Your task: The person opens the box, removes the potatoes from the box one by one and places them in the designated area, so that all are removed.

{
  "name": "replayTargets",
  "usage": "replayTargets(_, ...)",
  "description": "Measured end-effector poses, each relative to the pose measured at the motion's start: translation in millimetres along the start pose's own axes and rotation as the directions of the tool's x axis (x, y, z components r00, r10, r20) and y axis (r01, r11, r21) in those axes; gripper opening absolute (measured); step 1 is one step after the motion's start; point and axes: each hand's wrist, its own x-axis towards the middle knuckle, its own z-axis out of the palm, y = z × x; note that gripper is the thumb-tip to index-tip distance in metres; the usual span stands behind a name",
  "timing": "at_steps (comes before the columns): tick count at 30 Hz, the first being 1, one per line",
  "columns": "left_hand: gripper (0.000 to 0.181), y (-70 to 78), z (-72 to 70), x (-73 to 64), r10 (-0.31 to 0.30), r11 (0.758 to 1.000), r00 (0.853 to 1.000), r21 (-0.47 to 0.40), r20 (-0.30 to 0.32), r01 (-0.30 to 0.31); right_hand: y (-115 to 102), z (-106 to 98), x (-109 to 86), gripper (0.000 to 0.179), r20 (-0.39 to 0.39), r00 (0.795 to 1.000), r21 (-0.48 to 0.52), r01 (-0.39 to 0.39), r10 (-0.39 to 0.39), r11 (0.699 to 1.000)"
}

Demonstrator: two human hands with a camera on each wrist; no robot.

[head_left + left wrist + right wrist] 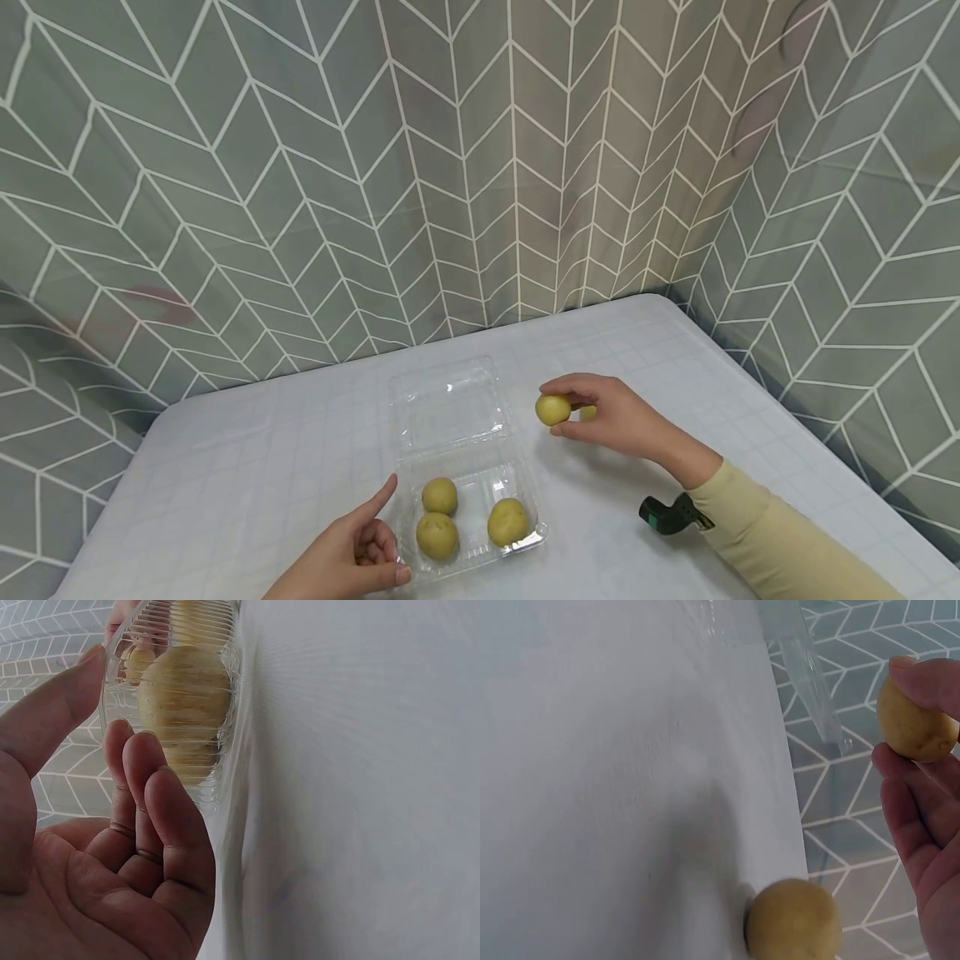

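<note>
My right hand (609, 414) pinches a round yellow fruit (552, 409) between thumb and fingertips, raised above the table right of the clear plastic clamshell box (420, 575). In the right wrist view, the held fruit (913, 724) shows brownish specks. A second loose fruit (793, 921) sits on the table, mostly hidden behind that hand in the head view. At the box's left side is my left hand (352, 550), thumb tip against the rim and index finger extended. Inside the box lie three similar fruits (437, 536), two at the left and one at the right.
The box's lid (450, 404) lies folded back toward the far side. A white cloth covers the table (300, 442). Grey patterned curtains (465, 167) hang behind and at both sides. A dark strap device (667, 514) is on the right wrist.
</note>
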Motion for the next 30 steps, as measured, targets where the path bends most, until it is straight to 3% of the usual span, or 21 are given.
replayTargets(7, 0.103, -0.7, -0.7, 1.4, -0.015, 0.999, 1.0, 0.049, -0.001, 0.015, 6.5, -10.4, -4.5, 0.051, -0.043, 0.998, -0.007, -0.047, 0.047, 0.999)
replayTargets(30, 0.101, 1.4, -0.2, 1.3, -0.041, 0.999, 0.999, 0.025, -0.006, 0.041, 36.4, -42.5, -23.3, 0.053, -0.168, 0.975, -0.058, -0.157, 0.146, 0.986)
